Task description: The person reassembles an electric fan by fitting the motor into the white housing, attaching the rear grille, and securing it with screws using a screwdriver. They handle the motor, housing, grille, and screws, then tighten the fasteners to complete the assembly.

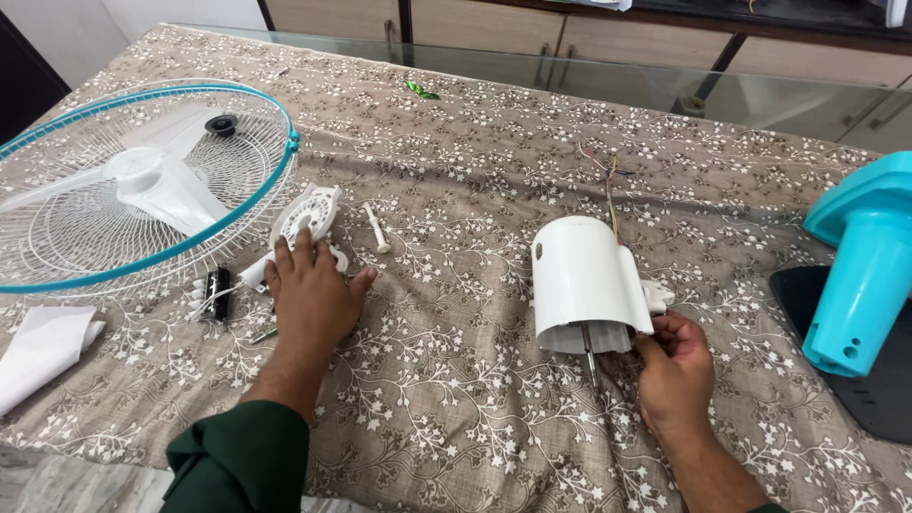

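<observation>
My left hand lies flat on the patterned tablecloth, fingers resting on a white plastic fan part with a round opening. My right hand grips the lower edge of a white cylindrical fan motor housing, whose metal shaft pokes out toward me. Thin coloured wires trail from the back of the housing. A small white peg lies just right of the left hand's part.
A fan guard with a teal rim and white blades lies at the far left. A black switch block and a folded white cloth sit near it. A teal fan stand on a black base stands at the right edge.
</observation>
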